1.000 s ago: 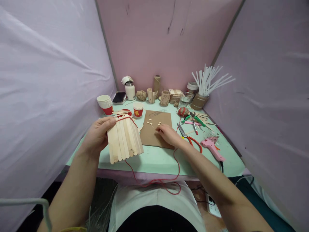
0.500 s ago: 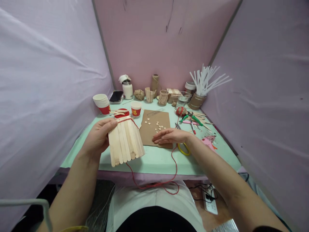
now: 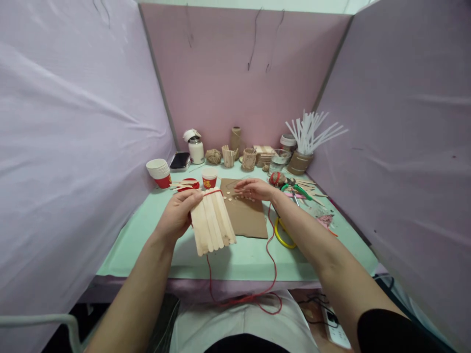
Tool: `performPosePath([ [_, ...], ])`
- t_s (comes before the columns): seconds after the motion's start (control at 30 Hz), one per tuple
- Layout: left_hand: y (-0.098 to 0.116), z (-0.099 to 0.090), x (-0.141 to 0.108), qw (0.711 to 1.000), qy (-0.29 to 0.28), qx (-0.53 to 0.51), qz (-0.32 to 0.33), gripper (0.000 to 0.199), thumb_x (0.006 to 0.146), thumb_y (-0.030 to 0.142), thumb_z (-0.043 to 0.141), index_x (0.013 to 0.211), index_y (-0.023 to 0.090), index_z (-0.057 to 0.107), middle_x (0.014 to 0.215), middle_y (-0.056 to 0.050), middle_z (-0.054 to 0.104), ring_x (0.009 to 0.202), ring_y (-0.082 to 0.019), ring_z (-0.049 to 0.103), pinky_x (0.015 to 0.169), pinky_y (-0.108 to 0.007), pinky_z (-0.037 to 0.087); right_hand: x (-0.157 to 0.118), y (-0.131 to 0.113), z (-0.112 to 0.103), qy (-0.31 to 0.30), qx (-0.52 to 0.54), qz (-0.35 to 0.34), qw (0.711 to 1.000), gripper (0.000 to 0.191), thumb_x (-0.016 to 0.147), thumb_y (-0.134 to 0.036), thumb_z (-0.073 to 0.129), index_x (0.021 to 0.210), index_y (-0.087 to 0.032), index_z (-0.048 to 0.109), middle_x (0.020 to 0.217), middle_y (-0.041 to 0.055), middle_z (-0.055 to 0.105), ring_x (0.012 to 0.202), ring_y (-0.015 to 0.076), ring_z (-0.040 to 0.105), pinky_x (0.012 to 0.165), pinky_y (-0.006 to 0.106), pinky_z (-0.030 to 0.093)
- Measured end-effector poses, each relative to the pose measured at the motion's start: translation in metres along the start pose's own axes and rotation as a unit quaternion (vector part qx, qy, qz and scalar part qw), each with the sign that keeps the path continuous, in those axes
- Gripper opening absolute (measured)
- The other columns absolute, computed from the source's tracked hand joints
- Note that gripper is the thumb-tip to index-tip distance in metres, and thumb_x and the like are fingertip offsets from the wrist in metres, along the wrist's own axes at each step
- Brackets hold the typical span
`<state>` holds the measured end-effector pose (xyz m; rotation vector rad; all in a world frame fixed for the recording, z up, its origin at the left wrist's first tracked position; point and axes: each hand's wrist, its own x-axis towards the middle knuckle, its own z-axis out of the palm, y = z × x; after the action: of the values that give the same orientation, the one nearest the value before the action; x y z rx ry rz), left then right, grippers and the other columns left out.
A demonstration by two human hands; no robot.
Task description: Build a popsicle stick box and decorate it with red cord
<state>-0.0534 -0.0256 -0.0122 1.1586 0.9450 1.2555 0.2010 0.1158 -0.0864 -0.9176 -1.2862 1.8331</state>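
My left hand (image 3: 177, 214) is closed on the top left of a craft-stick piece (image 3: 212, 224), made of flat pale wooden sticks side by side. Red yarn (image 3: 273, 260) crosses the top of it, and a long strand hangs down over my lap and back up to the table. Over the far part of a brown cardboard sheet (image 3: 246, 221), my right hand (image 3: 253, 188) has its fingers stretched out, with nothing visible in them. Small wooden pieces (image 3: 228, 198) lie on the cardboard beneath and beside it; the hand hides some. Whether the fingers touch the sheet, I cannot tell.
Yellow-handled scissors (image 3: 282, 236) lie under my right forearm. Green-handled pliers (image 3: 301, 191), a yarn ball (image 3: 276, 179) and loose sticks are at the right. Paper cups (image 3: 209, 177), a white jar (image 3: 196, 151) and a glass bowl (image 3: 280, 159) stand further back.
My right hand has moved from the near part of the cardboard to its far part. The craft-stick piece in my left hand has shifted right and now overlaps the cardboard's left edge. The view has tilted up.
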Motion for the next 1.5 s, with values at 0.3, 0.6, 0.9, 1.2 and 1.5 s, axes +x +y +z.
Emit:
performPosePath([
  [0.3,-0.029,0.039,0.039,0.982,-0.128,0.103,0.091,0.031,0.079,0.044,0.066,0.07,0.014,0.064,0.068,0.001,0.053,0.065,-0.011,0.046,0.06,-0.022,0.035,-0.081,-0.031,0.048,0.071,-0.018,-0.21,0.975,0.014,0.082,-0.026,0.06,0.092,-0.023,0.069,0.102,0.0022,0.071,0.099,0.0145,0.064,0.093,0.032,0.047],
  [0.6,-0.036,0.049,0.037,0.965,-0.147,0.181,0.12,0.033,0.081,0.046,0.06,0.07,0.015,0.064,0.075,-0.002,0.061,0.074,-0.016,0.051,0.069,-0.026,0.039,-0.106,-0.023,0.063,0.125,-0.172,-0.227,0.951,0.013,0.078,-0.029,0.061,0.084,-0.021,0.07,0.09,0.0013,0.07,0.092,0.0187,0.061,0.089,0.032,0.043],
  [0.9,-0.037,0.051,0.039,0.972,-0.135,0.165,0.098,0.029,0.079,0.042,0.061,0.069,0.014,0.064,0.074,-0.002,0.061,0.073,-0.016,0.052,0.067,-0.026,0.039,-0.105,-0.022,0.073,0.127,-0.182,-0.221,0.95,0.013,0.076,-0.031,0.064,0.079,-0.02,0.067,0.082,0.0006,0.068,0.084,0.0172,0.059,0.08,0.029,0.044],
  [1.2,-0.026,0.056,0.028,0.964,-0.132,0.203,0.11,0.03,0.079,0.043,0.063,0.068,0.015,0.063,0.077,-0.003,0.063,0.078,-0.017,0.054,0.069,-0.027,0.039,-0.108,-0.023,0.083,0.115,-0.186,-0.228,0.949,0.014,0.076,-0.033,0.064,0.078,-0.019,0.066,0.083,0.0006,0.067,0.082,0.0163,0.058,0.079,0.029,0.044],
  [1.5,-0.033,0.05,0.029,0.963,-0.145,0.197,0.113,0.032,0.082,0.046,0.06,0.072,0.015,0.064,0.077,-0.002,0.062,0.077,-0.017,0.054,0.07,-0.026,0.04,-0.109,-0.019,0.088,0.133,-0.168,-0.226,0.95,0.02,0.079,-0.039,0.061,0.079,-0.02,0.067,0.085,0.0012,0.068,0.086,0.0184,0.059,0.081,0.029,0.045],
])
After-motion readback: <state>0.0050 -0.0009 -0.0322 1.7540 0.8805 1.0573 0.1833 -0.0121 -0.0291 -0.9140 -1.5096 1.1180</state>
